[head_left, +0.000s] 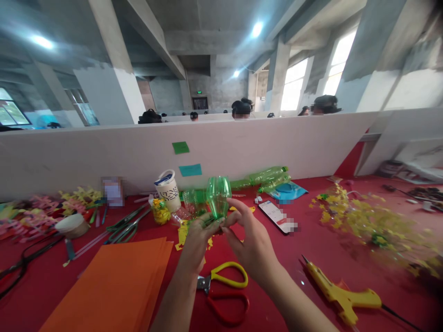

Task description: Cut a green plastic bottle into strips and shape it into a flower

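Note:
Both my hands are raised over the red table [311, 249], holding a cut green plastic bottle piece [218, 194] with its rounded base up. My left hand [195, 240] cups its lower edge from the left, fingers curled against it. My right hand [249, 240] pinches the same lower edge from the right with thumb and fingertips. Under my wrists lie scissors [224, 286] with one yellow and one red handle.
A stack of orange paper [114, 281] lies at the near left, a yellow glue gun [341, 295] at the near right. A phone [277, 216], a paper cup [168, 189], green bottles [266, 177] and yellow artificial flowers [367, 221] lie beyond. A white partition [104, 152] backs the table; other people's heads show behind it.

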The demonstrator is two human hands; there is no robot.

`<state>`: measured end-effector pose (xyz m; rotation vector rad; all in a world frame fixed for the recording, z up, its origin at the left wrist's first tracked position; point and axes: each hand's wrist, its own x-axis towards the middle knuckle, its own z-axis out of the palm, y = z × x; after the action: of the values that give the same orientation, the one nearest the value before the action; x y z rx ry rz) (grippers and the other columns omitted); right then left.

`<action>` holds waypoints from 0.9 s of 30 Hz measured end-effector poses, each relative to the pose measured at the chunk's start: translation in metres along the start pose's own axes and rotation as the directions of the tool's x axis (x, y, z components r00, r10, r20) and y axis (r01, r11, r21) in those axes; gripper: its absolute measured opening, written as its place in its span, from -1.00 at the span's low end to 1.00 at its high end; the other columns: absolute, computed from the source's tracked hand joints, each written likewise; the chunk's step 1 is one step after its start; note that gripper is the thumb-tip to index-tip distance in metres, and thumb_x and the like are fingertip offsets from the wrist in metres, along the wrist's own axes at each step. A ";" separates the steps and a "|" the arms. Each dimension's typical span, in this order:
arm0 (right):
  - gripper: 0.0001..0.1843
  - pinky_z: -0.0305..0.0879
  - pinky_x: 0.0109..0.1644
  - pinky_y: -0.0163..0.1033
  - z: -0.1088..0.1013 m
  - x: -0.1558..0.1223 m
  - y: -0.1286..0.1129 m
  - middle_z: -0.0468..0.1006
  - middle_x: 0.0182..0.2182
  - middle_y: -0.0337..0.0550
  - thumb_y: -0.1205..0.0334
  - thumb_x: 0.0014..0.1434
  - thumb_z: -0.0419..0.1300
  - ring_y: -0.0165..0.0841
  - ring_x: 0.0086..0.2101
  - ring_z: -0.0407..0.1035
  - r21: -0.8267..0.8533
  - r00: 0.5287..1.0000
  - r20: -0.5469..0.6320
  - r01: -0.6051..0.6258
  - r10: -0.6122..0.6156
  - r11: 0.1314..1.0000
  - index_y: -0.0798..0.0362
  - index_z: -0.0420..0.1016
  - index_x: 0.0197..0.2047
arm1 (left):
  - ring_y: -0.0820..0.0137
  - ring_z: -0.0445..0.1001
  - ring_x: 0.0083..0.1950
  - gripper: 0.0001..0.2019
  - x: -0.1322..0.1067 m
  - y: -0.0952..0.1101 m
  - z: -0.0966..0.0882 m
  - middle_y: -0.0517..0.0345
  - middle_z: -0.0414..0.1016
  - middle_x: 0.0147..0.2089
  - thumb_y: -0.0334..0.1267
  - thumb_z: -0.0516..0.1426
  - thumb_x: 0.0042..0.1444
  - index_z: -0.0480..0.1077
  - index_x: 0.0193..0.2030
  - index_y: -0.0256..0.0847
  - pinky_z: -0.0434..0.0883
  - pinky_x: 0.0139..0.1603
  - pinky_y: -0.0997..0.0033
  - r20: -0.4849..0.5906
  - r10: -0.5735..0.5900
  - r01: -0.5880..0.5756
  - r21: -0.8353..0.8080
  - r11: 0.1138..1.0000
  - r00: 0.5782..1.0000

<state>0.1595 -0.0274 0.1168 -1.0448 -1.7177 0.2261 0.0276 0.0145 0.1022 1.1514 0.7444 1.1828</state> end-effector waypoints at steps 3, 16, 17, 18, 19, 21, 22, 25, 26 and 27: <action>-0.46 0.32 -0.14 -0.28 -0.001 0.000 0.000 0.44 -0.39 -0.25 0.45 0.14 0.06 -0.39 -0.30 0.37 -0.003 1.000 0.019 0.015 -0.015 1.000 0.02 0.06 0.18 | 0.38 0.45 -0.25 -0.79 -0.001 0.002 0.002 0.12 0.53 -0.31 -0.26 0.27 -0.09 0.49 -0.26 -0.25 0.33 -0.20 0.44 -0.024 0.016 -0.016 0.004 1.000 1.000; -0.28 -0.13 0.28 0.18 0.001 0.000 0.001 0.02 0.29 -0.10 0.51 0.13 0.04 -0.10 0.24 -0.09 -0.621 0.965 -0.017 0.196 -0.263 0.759 -0.13 -0.02 0.30 | 0.29 0.43 -0.04 -0.71 0.007 -0.006 -0.012 0.06 0.53 -0.12 -0.22 0.22 -0.02 0.46 -0.12 -0.17 0.30 0.04 0.27 -0.127 0.095 -0.098 -0.016 0.995 0.987; -0.26 -0.20 0.28 0.22 0.001 0.001 0.001 -0.08 0.32 -0.11 0.50 0.13 0.04 -0.07 0.27 -0.17 -0.664 0.971 -0.014 0.169 -0.238 0.729 -0.13 -0.06 0.31 | 0.28 0.43 -0.04 -0.71 0.007 -0.008 -0.013 0.06 0.53 -0.12 -0.23 0.22 -0.03 0.45 -0.12 -0.17 0.30 0.04 0.24 -0.133 0.093 -0.097 -0.022 0.995 0.987; -0.24 -0.25 0.29 0.24 0.002 0.001 0.002 -0.15 0.33 -0.12 0.49 0.13 0.04 -0.05 0.28 -0.24 -0.696 0.977 -0.005 0.149 -0.212 0.703 -0.11 -0.11 0.33 | 0.27 0.43 -0.05 -0.71 0.008 -0.010 -0.015 0.06 0.53 -0.13 -0.23 0.23 -0.03 0.45 -0.13 -0.18 0.30 0.05 0.22 -0.134 0.094 -0.098 -0.024 0.995 0.987; -0.23 -0.29 0.29 0.25 0.003 0.002 0.002 -0.19 0.34 -0.12 0.48 0.13 0.03 -0.04 0.29 -0.29 -0.720 0.982 0.007 0.134 -0.187 0.681 -0.06 -0.16 0.35 | 0.27 0.43 -0.05 -0.72 0.009 -0.012 -0.015 0.06 0.52 -0.13 -0.24 0.23 -0.03 0.45 -0.13 -0.19 0.30 0.05 0.19 -0.130 0.094 -0.098 -0.025 0.995 0.987; -0.21 -0.35 0.31 0.23 0.005 0.002 0.004 -0.24 0.35 -0.10 0.47 0.13 0.00 -0.06 0.30 -0.37 -0.754 0.990 0.029 0.112 -0.138 0.647 0.06 -0.25 0.37 | 0.26 0.44 -0.07 -0.75 0.010 -0.014 -0.017 0.05 0.52 -0.15 -0.25 0.22 -0.02 0.46 -0.16 -0.22 0.30 0.06 0.15 -0.123 0.091 -0.095 -0.025 0.995 0.988; -0.20 -0.37 0.31 0.22 0.006 0.003 0.006 -0.26 0.35 -0.09 0.48 0.13 -0.02 -0.08 0.30 -0.39 -0.767 0.992 0.031 0.099 -0.119 0.633 0.11 -0.29 0.37 | 0.27 0.44 -0.08 -0.77 0.010 -0.014 -0.017 0.05 0.52 -0.16 -0.26 0.21 -0.01 0.46 -0.17 -0.22 0.31 0.06 0.15 -0.119 0.089 -0.092 -0.026 0.995 0.989; -0.17 -0.38 0.32 0.18 0.009 0.002 0.013 -0.29 0.35 -0.05 0.49 0.09 -0.03 -0.10 0.30 -0.42 -0.791 0.997 0.028 0.064 -0.068 0.608 0.20 -0.34 0.37 | 0.29 0.46 -0.12 -0.79 0.010 -0.013 -0.017 0.06 0.52 -0.18 -0.26 0.21 0.00 0.45 -0.19 -0.23 0.34 0.02 0.15 -0.116 0.077 -0.082 -0.037 0.996 0.990; -0.16 -0.38 0.32 0.18 0.011 0.002 0.016 -0.29 0.35 -0.03 0.49 0.09 -0.02 -0.09 0.30 -0.42 -0.795 0.998 0.027 0.052 -0.050 0.605 0.20 -0.33 0.37 | 0.29 0.46 -0.12 -0.78 0.010 -0.013 -0.017 0.06 0.51 -0.16 -0.26 0.21 0.00 0.44 -0.17 -0.22 0.35 0.01 0.16 -0.129 0.079 -0.084 -0.039 0.996 0.989; -0.16 -0.38 0.31 0.19 0.013 0.001 0.020 -0.29 0.35 -0.02 0.48 0.08 0.00 -0.07 0.30 -0.42 -0.796 0.999 0.027 0.041 -0.032 0.604 0.19 -0.31 0.37 | 0.29 0.46 -0.12 -0.76 0.010 -0.012 -0.015 0.05 0.51 -0.13 -0.25 0.21 0.00 0.44 -0.15 -0.21 0.35 0.01 0.16 -0.146 0.085 -0.092 -0.040 0.995 0.986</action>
<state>0.1590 -0.0105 0.1006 -1.6437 -1.8730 -0.6533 0.0202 0.0288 0.0877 1.0776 0.7770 1.3627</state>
